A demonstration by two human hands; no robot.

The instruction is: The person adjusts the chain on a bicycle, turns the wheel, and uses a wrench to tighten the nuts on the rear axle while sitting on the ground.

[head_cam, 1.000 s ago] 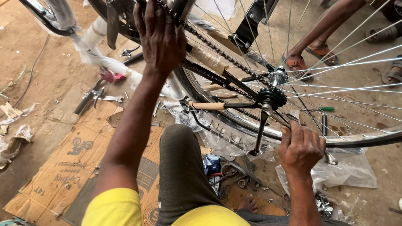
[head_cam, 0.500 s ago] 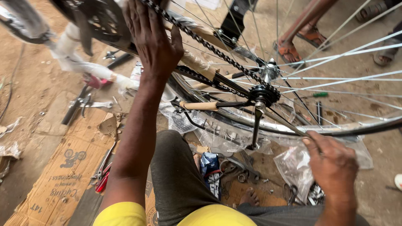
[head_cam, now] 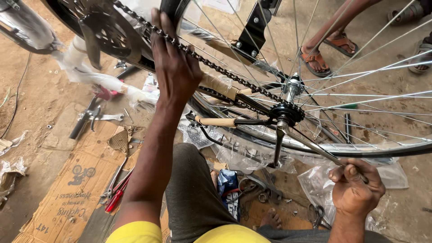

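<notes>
Left hand point(head_cam: 173, 67) raised, fingers straight and close together, palm laid flat against the bicycle chain point(head_cam: 216, 67) and the black tyre point(head_cam: 168, 11) behind it; nothing gripped, only pressed. Chain running slantwise from the chainring point(head_cam: 105, 33) near the top left edge down to the rear sprocket point(head_cam: 285, 112) at the wheel hub, right of centre. Right hand point(head_cam: 355, 189) low, near the bottom right corner, curled into a closed fist around the end of a thin metal rod point(head_cam: 315, 150), thumb on top. Rod slanting up and left to the axle at the sprocket; whether spanner or stay, cannot tell. Rear wheel rim point(head_cam: 360, 148) and spokes fanning across the right half, tyre edge just above the fist.

On the ground: flattened cardboard point(head_cam: 67, 193) along the bottom left edge, red-handled pliers point(head_cam: 114, 195) on its right edge, just beside the left forearm. Black-handled tool point(head_cam: 85, 121) on the dirt beyond the cardboard's far edge. Clear plastic bags point(head_cam: 324, 180) under the rim, touching the right wrist area. Scissors point(head_cam: 317, 213) just left of the right wrist. Own bare foot point(head_cam: 270, 218) near the bottom edge, grey-trousered knee point(head_cam: 193, 189) between the two arms. Another person's sandalled feet point(head_cam: 326, 51) on the dirt towards the top right corner, well apart from both hands.
</notes>
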